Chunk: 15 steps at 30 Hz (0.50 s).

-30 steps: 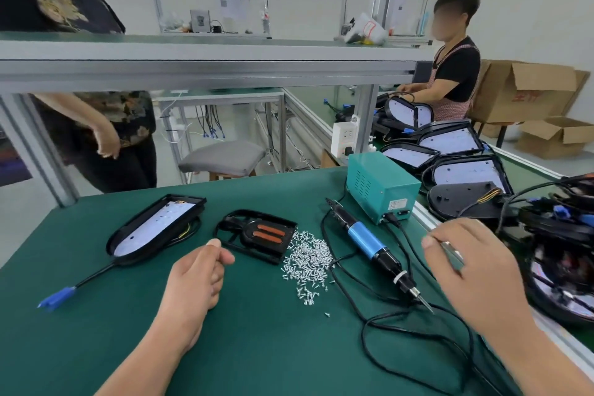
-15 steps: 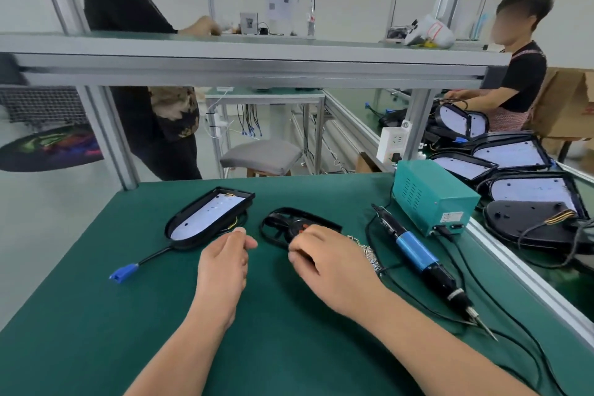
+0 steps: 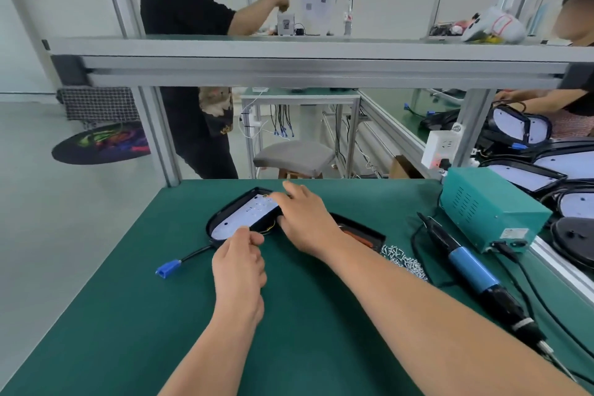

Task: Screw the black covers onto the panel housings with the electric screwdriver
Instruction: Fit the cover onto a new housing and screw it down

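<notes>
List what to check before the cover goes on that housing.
1. The housing steadied: ok, the right hand grips its far side.
2. The left hand holding its near end: cannot tell.
3. The cover on it: not ok, it lies beside it, partly behind the right hand.
4. The screws near: ok, heaped by the right forearm.
5. The screwdriver picked up: not ok, it lies on the table.

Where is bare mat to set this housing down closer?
Bare green mat: near-left, below the blue connector beside the left hand; also between the forearms, nearer than the panel housing. Crowded right: screw pile, electric screwdriver, cables, power box.
</notes>
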Available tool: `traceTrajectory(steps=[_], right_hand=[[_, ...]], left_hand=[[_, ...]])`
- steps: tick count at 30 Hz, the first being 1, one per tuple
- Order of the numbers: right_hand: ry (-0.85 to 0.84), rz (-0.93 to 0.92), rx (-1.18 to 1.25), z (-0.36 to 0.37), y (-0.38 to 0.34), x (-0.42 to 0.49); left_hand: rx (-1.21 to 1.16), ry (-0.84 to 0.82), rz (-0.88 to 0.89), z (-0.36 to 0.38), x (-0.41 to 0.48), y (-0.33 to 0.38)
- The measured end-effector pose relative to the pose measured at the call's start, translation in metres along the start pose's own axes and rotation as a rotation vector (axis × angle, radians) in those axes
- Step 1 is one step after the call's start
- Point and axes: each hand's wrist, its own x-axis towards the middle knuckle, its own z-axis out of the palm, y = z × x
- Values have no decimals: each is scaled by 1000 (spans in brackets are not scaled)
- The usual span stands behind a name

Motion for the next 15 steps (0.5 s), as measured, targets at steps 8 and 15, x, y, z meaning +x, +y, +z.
traceTrajectory(steps=[8, 15], right_hand=[[120, -132, 97, -8, -10, -41], [45, -185, 120, -40, -22, -132]], left_hand=[[65, 246, 348, -35, 21, 35], [626, 123, 168, -79, 53, 48]])
